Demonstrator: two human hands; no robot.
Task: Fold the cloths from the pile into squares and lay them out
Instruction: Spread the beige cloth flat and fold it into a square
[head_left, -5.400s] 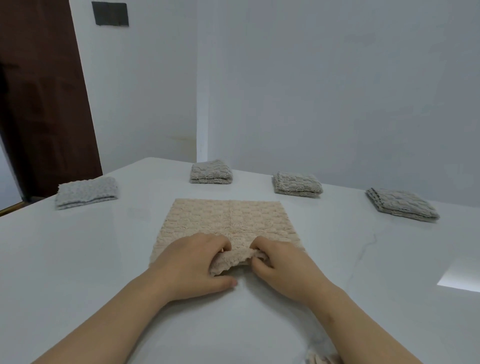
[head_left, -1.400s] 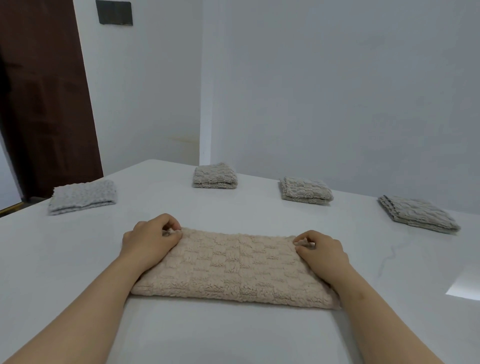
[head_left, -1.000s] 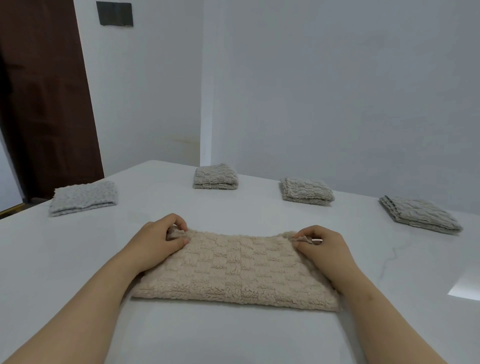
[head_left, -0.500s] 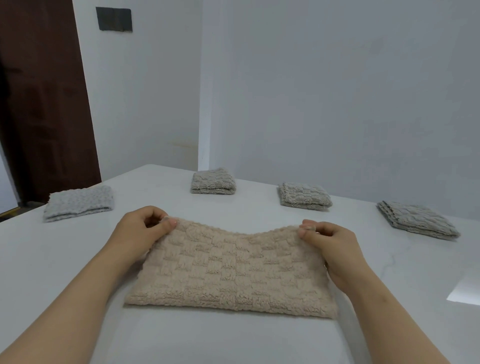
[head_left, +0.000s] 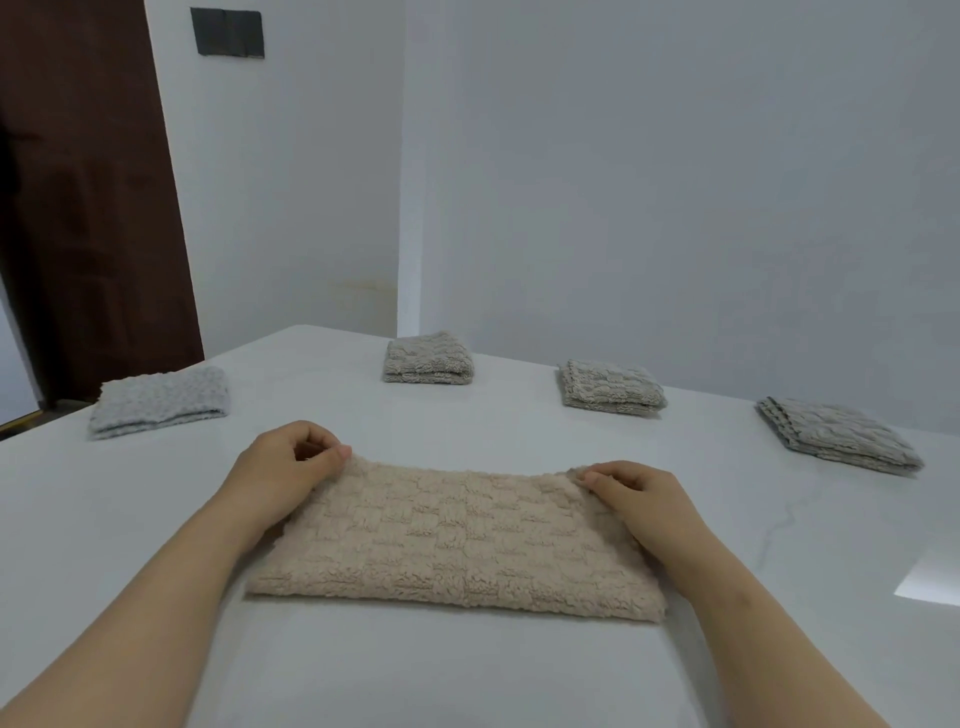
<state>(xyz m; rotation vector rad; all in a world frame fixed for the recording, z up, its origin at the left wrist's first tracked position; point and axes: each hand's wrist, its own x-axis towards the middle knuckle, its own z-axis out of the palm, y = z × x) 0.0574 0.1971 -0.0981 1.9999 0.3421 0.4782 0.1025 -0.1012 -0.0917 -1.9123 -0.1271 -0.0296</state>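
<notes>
The beige cloth (head_left: 457, 540) lies folded into a long band on the white worktop (head_left: 467, 675), toward its near edge, with the folded side facing the person. The left hand (head_left: 283, 470) pinches the band's far left corner between thumb and curled fingers (head_left: 332, 452). The right hand (head_left: 636, 499) has its fingers (head_left: 597, 475) curled onto the far right corner. Beyond, a pale grey folded cloth (head_left: 158, 400) sits by the left edge. Along the far edge lie a taupe folded cloth (head_left: 428, 358), a second taupe folded cloth (head_left: 610, 387) and a darker grey folded cloth (head_left: 836, 434), all well apart.
</notes>
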